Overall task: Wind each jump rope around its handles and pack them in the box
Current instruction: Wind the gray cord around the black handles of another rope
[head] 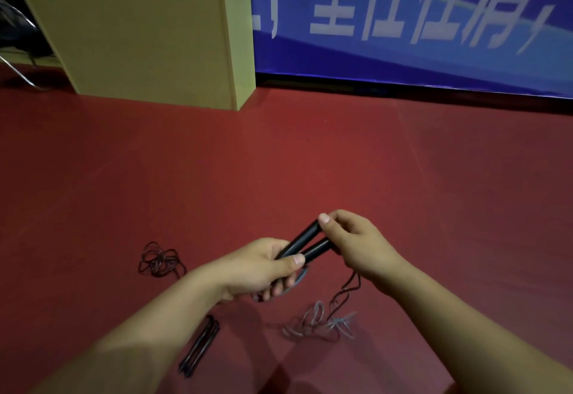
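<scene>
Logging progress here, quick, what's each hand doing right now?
Left hand: grips the near ends of the two black handles, held side by side.
Right hand: pinches their far ends.

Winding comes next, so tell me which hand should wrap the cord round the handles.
Right, probably. The left hand grips the near end of both black handles and can steady them. The right hand only pinches their far end, and the loose cord hangs just below it.
</scene>
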Demonstrator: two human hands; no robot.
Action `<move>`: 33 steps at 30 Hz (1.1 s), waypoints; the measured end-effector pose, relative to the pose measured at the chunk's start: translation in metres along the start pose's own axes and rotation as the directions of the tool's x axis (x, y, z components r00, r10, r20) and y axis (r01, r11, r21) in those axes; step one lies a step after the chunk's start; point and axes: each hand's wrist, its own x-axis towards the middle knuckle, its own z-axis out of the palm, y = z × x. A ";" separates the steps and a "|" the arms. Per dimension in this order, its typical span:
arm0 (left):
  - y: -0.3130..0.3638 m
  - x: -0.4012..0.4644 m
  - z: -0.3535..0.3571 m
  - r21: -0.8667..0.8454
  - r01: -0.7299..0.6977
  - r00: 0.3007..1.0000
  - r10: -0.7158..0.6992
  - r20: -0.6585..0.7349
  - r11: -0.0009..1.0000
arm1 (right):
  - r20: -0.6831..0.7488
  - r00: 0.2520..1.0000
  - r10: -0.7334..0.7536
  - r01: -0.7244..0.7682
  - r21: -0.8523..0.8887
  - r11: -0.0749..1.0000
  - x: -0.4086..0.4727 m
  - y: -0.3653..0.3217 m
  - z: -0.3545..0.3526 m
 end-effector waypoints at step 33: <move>-0.022 0.010 -0.026 0.169 0.002 0.974 0.036 -0.222 0.986 | 0.245 0.969 -0.015 0.112 -0.385 0.916 0.012 0.022 -0.041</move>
